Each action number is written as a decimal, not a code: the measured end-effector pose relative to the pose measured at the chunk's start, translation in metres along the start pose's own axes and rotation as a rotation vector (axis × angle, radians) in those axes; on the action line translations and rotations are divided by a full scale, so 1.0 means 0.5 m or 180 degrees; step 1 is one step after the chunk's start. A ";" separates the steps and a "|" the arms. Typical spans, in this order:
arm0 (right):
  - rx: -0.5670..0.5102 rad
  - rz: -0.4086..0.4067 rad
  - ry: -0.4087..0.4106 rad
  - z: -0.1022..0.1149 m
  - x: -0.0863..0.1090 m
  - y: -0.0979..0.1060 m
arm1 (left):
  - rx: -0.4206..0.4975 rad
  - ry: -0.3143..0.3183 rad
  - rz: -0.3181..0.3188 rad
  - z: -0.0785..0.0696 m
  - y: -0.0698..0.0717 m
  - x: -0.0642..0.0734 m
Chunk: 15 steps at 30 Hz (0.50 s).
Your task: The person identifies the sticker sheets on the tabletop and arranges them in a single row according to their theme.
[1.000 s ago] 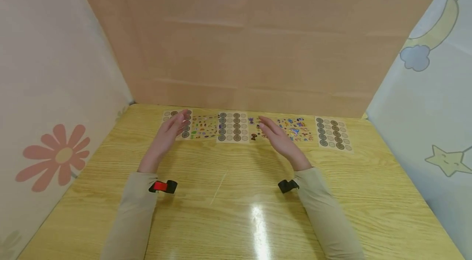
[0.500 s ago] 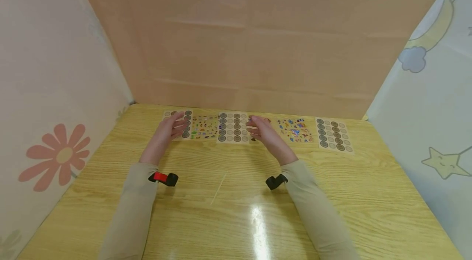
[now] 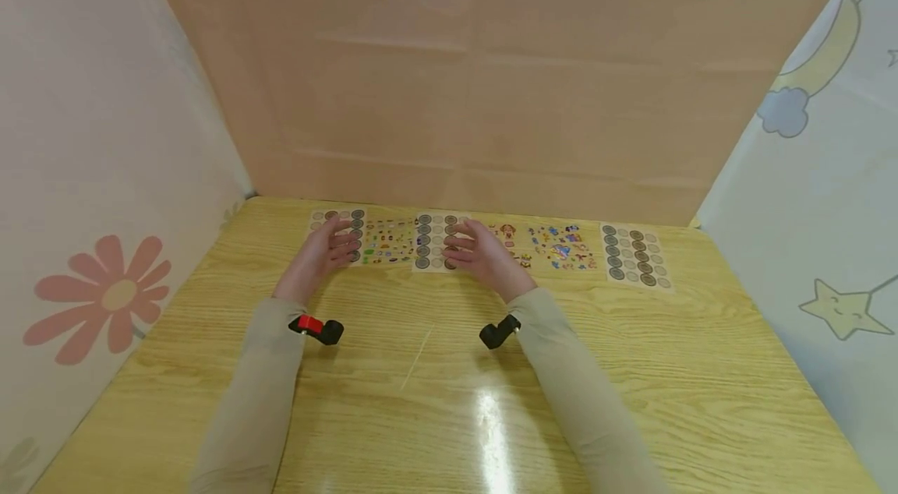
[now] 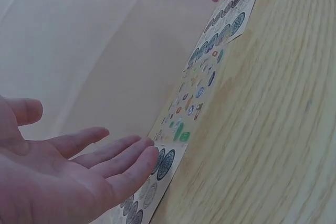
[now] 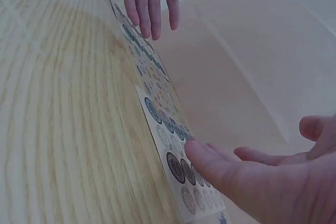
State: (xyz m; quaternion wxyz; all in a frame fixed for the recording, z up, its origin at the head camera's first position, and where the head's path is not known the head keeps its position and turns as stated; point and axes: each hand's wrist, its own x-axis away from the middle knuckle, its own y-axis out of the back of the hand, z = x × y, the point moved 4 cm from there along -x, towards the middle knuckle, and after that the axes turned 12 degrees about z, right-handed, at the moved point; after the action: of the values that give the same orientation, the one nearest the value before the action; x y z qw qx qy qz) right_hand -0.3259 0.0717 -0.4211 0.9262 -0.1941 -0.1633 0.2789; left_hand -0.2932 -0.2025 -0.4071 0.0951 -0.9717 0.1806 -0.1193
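Observation:
My left hand [image 3: 317, 254] is over the left sheet of round stickers [image 3: 359, 215], palm turned inward and fingers extended, holding nothing. Over the middle sheet of round stickers [image 3: 425, 243], my right hand [image 3: 489, 254] faces it with fingers loosely extended, also with nothing in it. Between the hands lies a clear sheet of small colourful stickers [image 3: 390, 241]. In the left wrist view the left fingers [image 4: 123, 163] overlap the sheet with dark circles; whether they touch it I cannot tell. Part of another clear sticker sheet [image 3: 507, 231] shows beside the right hand.
Further right lie a clear sheet of bright stickers [image 3: 561, 248] and another sheet of round stickers [image 3: 637, 254]. The sheets form a row along the back of the wooden table [image 3: 393, 416]. A brown paper panel [image 3: 463, 89] rises behind, with patterned side walls [image 3: 786, 182].
My right hand has moved left, from the clear sheet to the middle sheet of round stickers. The left hand has turned slightly, its fingers now pointing more to the right. The sheets have stayed in place.

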 end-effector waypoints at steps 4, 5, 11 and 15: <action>-0.0386 0.0131 -0.0054 -0.003 -0.015 -0.006 | 0.0160 -0.0057 -0.0059 0.012 0.016 -0.015; -0.0495 0.0151 -0.0071 -0.004 -0.019 -0.008 | 0.0200 -0.0064 -0.0069 0.014 0.018 -0.018; -0.0734 0.0146 -0.0198 -0.010 -0.037 -0.009 | 0.0491 -0.0058 0.0026 0.024 0.020 -0.037; -0.0739 0.0173 -0.0272 -0.015 -0.048 -0.003 | 0.0624 -0.0036 0.0069 0.025 0.014 -0.038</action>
State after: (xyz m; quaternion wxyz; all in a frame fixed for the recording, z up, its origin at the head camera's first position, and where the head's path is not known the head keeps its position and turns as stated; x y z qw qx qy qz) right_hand -0.3411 0.0545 -0.4318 0.8818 -0.2923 -0.2284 0.2912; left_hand -0.3093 -0.2000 -0.4245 0.1920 -0.9563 0.1781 -0.1299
